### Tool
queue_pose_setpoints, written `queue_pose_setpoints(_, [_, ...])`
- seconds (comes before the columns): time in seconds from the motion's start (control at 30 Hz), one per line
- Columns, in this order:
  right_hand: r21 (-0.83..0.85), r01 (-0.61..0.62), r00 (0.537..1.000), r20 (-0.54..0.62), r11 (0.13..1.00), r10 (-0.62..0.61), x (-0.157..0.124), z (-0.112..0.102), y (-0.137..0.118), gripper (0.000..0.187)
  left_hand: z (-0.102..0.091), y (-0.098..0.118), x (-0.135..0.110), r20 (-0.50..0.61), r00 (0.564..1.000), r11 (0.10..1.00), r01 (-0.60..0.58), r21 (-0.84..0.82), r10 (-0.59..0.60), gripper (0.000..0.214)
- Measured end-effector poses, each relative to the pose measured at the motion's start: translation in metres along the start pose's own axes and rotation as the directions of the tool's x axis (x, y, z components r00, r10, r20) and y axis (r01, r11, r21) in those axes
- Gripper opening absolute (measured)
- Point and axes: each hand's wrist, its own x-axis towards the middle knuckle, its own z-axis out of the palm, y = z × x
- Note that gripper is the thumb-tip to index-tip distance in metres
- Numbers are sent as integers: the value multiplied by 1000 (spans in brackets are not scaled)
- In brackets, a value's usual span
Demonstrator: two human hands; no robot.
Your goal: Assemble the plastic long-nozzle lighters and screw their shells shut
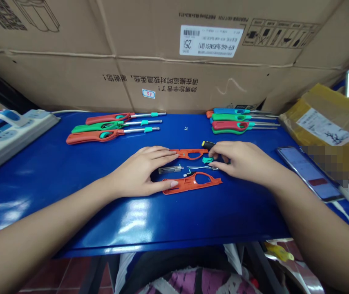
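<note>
My left hand [144, 171] lies palm down, fingers stretched out. Its fingertips touch the far orange lighter casing half [189, 154], and its thumb rests on the near orange casing half [193, 183]. Between the halves lies a clear fuel tank [171, 169], just by the left hand. My right hand [238, 159] is curled, its thumb and index fingertips at the right end of a small green trigger [207, 160]. Just below the thumb is an igniter part with a thin white wire [197, 168]. Behind the right fingers lies a black and yellow screwdriver [208, 144], partly hidden.
Several assembled lighters stand in two groups at the back: left [107, 126] and right [232, 122]. A cardboard box [150, 61] walls the far side. A phone [309, 173] and yellow-taped parcel [324, 126] lie right; a power strip [15, 134] sits left on the blue table [101, 220].
</note>
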Motion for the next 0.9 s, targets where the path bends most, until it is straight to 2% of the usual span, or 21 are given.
queue_pose_setpoints(0.07, [15,0,1000,-1,1000,0,0,-2,1,19,0,0,0,-6,1000,1000,9,27,-9,73])
queue_pose_setpoints(0.17, [38,19,1000,-21,999,-18,-6,-8,2,15,-2,5,-1,-60,998,999,-24,28,26,69])
queue_pose_setpoints(0.27, [17,25,1000,18,1000,-26,-14,-12,6,12,-5,17,-2,-86,990,994,-113,-8,112,49])
queue_pose_setpoints(0.43, [-30,14,993,114,999,-11,-21,-6,9,6,-3,32,-5,-52,975,976,-216,2,216,27])
queue_pose_setpoints(0.53, [-37,-5,998,68,999,8,-20,-2,6,2,0,29,-6,-60,973,974,-224,19,225,19])
queue_pose_setpoints(0.63, [26,6,1000,-17,1000,-6,-18,1,5,5,0,23,-6,-82,970,973,-231,-15,229,18])
queue_pose_setpoints(0.77, [145,99,990,-110,984,-83,-14,8,4,8,-2,22,-7,-94,966,971,-240,12,240,17])
queue_pose_setpoints(0.9, [216,226,970,-135,950,-200,-9,13,2,7,-4,23,-6,-74,969,971,-231,57,235,14])
